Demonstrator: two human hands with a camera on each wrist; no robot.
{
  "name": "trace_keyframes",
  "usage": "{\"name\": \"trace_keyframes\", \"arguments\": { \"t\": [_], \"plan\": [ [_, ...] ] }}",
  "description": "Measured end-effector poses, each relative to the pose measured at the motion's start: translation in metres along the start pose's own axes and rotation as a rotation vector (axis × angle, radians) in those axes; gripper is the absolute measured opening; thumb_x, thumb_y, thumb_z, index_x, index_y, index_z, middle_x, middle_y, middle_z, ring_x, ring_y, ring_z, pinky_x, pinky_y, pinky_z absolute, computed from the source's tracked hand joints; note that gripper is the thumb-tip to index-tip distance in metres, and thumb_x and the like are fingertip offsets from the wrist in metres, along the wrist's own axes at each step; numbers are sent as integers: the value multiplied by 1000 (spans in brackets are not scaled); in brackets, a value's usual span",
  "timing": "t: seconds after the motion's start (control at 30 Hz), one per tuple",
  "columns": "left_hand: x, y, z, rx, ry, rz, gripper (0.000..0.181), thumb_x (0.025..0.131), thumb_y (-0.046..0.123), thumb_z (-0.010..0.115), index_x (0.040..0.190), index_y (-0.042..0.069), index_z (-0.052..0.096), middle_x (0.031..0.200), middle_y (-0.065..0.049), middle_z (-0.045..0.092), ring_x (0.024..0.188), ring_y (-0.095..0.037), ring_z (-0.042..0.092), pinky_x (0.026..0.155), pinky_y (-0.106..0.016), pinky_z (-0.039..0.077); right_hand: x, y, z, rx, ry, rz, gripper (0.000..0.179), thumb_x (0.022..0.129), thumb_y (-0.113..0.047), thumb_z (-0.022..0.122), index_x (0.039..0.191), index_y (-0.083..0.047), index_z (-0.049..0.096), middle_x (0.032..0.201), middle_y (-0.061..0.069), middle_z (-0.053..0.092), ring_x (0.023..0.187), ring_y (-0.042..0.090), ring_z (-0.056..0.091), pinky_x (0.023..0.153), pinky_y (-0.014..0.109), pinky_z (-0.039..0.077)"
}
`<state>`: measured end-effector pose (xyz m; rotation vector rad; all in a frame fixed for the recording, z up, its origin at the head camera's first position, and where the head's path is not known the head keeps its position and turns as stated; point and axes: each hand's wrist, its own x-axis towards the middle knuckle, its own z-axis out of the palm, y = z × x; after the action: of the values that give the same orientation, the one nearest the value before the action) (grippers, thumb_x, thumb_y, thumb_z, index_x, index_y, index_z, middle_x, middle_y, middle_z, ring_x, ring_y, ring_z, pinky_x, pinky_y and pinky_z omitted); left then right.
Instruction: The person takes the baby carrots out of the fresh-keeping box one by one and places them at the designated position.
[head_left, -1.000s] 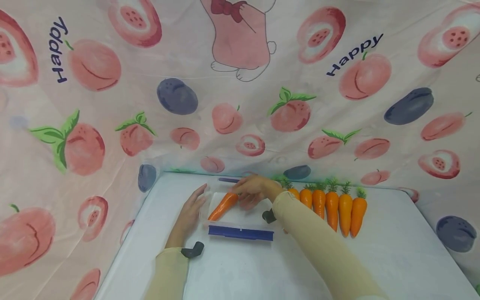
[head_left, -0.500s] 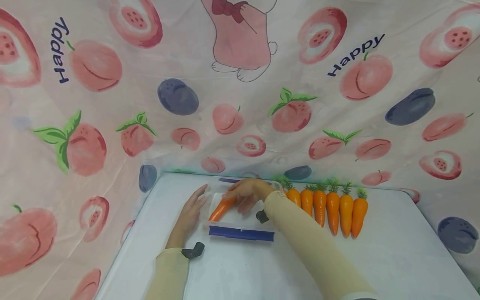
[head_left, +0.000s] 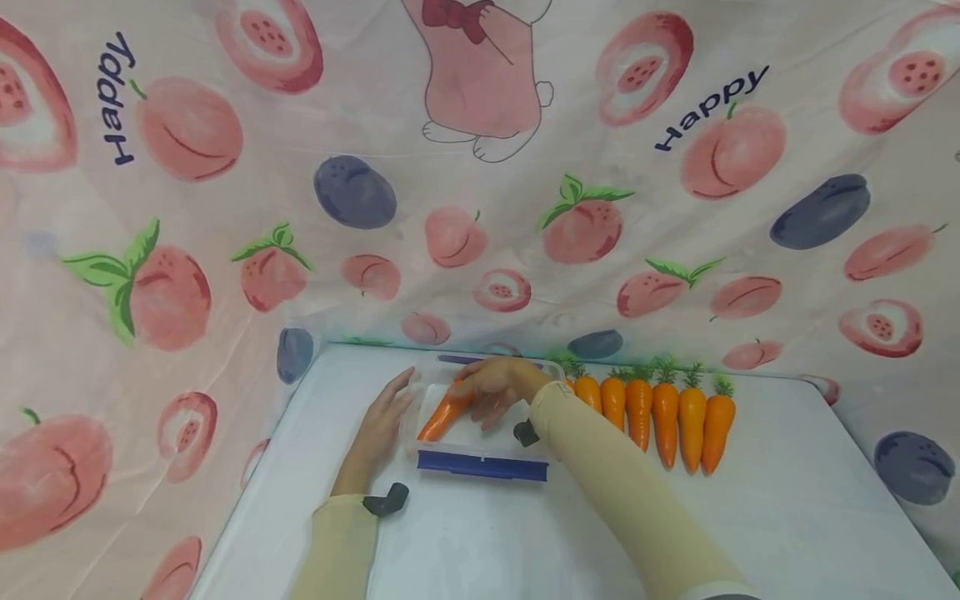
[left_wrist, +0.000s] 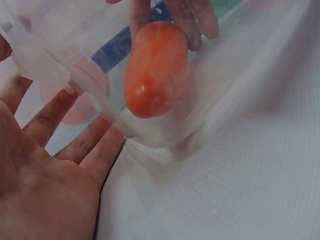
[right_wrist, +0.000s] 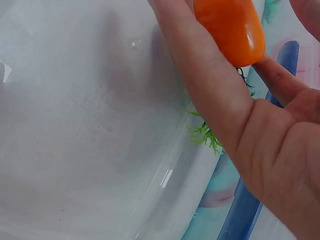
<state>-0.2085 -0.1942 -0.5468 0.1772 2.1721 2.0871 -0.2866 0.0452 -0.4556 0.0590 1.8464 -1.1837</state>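
In the head view an orange carrot (head_left: 448, 412) with a leafy green top (right_wrist: 205, 136) lies slantwise inside a clear plastic box (head_left: 510, 442), its tip toward the near left corner. My right hand (head_left: 498, 387) reaches into the box and holds the carrot's upper end between thumb and fingers. My left hand (head_left: 380, 425) stands at the box's left side, fingers extended. In the left wrist view, the left hand's fingertips (left_wrist: 107, 135) touch the clear wall, and the carrot's rounded tip (left_wrist: 157, 75) shows through it.
Several more carrots (head_left: 666, 425) lie side by side to the right of the box, leafy ends away from me. A blue latch flap (head_left: 482, 467) hangs out at the box's near side. Behind the white table (head_left: 465, 542) rises a fruit-print cloth (head_left: 525, 317).
My right hand has shifted a little left and now covers more of the carrot's upper end. The carrot stays in about the same place, and my left hand is still.
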Motion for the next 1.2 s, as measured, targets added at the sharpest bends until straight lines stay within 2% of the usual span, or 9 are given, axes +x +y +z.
{"name": "trace_keyframes", "arguments": {
  "t": [0.23, 0.47, 0.63, 0.77, 0.87, 0.97, 1.2],
  "plan": [
    [0, 0, -1, 8, 8, -11, 52, 108, 34, 49, 158, 23, 39, 166, 0, 32, 158, -28, 22, 127, -57, 21, -9, -4, 2, -35, -19, -43, 57, 93, -28, 76, 144, -20, 51, 125, 18, 64, 121, 42, 61, 81, 56, 62],
    [0, -1, -4, 56, 14, -18, 53, 106, 43, 49, 157, 29, 40, 167, 0, 31, 158, -30, 21, 125, -62, 19, -19, -15, 7, -94, -48, -176, 52, 97, -29, 70, 145, -22, 50, 132, 10, 63, 127, 44, 60, 81, 53, 63],
    [1, -3, -4, 20, 3, -10, 55, 106, 42, 50, 158, 26, 39, 167, 0, 31, 158, -30, 19, 126, -62, 16, -21, -18, 13, -135, -39, -243, 42, 98, -30, 69, 137, -27, 54, 137, 9, 59, 131, 47, 56, 87, 53, 62],
    [2, -4, -3, -6, -4, -11, 56, 106, 41, 51, 158, 24, 38, 167, 0, 30, 159, -30, 19, 127, -61, 16, -20, -18, 20, -163, -17, -289, 41, 100, -26, 67, 139, -21, 52, 131, 10, 59, 124, 45, 59, 91, 52, 61],
    [1, -3, -2, -16, -11, -11, 56, 106, 39, 50, 158, 24, 38, 167, 0, 29, 158, -29, 19, 127, -60, 17, -19, -18, 25, -176, 9, -332, 36, 102, -22, 64, 135, -17, 51, 121, 10, 59, 111, 37, 63, 94, 49, 60],
    [1, -3, -2, -13, -14, -10, 55, 107, 38, 49, 158, 24, 38, 167, 0, 29, 158, -29, 19, 127, -60, 17, -17, -17, 29, -180, 28, -369, 26, 103, -19, 62, 126, -18, 52, 116, 10, 58, 99, 28, 64, 96, 45, 60],
    [0, -3, -3, 28, 0, -32, 55, 106, 45, 50, 157, 29, 40, 167, 3, 30, 159, -28, 18, 126, -61, 18, -19, -17, 30, -216, 48, -408, 24, 104, -19, 60, 126, -21, 52, 126, 11, 57, 105, 23, 65, 98, 39, 59]
  ]
}}
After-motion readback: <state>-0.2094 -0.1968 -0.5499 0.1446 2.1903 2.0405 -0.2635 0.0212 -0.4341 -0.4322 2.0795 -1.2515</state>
